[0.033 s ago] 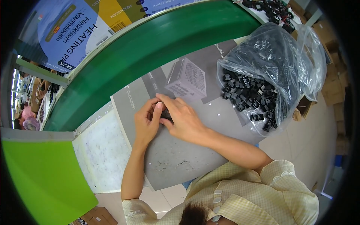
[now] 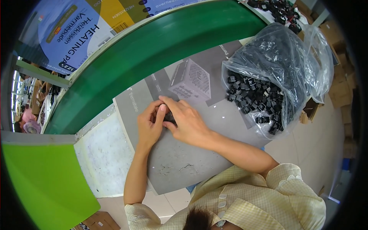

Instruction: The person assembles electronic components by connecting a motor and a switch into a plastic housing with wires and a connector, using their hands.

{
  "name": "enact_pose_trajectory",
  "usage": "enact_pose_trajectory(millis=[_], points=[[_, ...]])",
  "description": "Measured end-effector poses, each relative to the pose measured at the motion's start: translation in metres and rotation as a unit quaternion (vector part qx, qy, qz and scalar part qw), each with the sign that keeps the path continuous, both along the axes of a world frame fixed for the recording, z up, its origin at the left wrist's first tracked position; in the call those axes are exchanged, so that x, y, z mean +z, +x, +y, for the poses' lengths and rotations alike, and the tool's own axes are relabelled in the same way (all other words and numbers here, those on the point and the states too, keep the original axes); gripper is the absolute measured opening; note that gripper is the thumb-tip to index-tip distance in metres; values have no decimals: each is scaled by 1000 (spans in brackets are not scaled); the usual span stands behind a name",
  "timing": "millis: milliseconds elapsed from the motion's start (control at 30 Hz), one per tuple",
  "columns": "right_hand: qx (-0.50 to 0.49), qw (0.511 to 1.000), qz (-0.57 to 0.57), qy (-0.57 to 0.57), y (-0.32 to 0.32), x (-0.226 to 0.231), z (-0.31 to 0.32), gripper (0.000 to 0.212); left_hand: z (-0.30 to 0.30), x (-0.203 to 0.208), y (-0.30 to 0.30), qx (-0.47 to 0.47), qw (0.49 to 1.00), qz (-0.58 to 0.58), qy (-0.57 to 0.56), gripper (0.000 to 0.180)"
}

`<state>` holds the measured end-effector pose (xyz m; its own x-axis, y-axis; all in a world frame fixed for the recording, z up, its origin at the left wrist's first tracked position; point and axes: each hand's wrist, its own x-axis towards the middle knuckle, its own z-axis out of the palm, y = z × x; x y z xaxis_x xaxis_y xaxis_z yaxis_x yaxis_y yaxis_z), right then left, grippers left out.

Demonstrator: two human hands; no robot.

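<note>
Over the grey printed cardboard (image 2: 214, 130), my two hands meet, fingers curled together. A small black part (image 2: 170, 117) shows between them, mostly covered by fingers, so its exact kind is hidden. My left hand (image 2: 150, 123) is closed round its left side, thumb pointing up. From the right, my right hand (image 2: 188, 122) closes on the same part, its fingertips touching those of the left. To the right of my hands, a clear plastic bag (image 2: 274, 50) lies with its mouth open. Many small black plastic pieces (image 2: 256, 96) lie heaped in that mouth.
A green conveyor belt (image 2: 153, 61) curves beyond the cardboard, with a blue and yellow printed carton (image 2: 73, 34) past it. At left are a worn white surface (image 2: 103, 153) and a bright green panel (image 2: 46, 180). Dark parts (image 2: 278, 13) are piled at the far right.
</note>
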<state>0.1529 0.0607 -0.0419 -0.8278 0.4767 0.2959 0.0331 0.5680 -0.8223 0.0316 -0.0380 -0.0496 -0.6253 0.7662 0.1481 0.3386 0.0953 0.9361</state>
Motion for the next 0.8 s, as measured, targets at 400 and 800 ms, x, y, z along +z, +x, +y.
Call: enact_pose_trajectory(millis=[400, 800], points=[[11, 1000, -9, -2, 1, 1, 2, 72, 0, 2, -1, 4, 997, 70, -25, 23], [9, 1000, 1, 15, 1, -1, 2, 72, -1, 5, 1, 15, 993, 107, -39, 20]])
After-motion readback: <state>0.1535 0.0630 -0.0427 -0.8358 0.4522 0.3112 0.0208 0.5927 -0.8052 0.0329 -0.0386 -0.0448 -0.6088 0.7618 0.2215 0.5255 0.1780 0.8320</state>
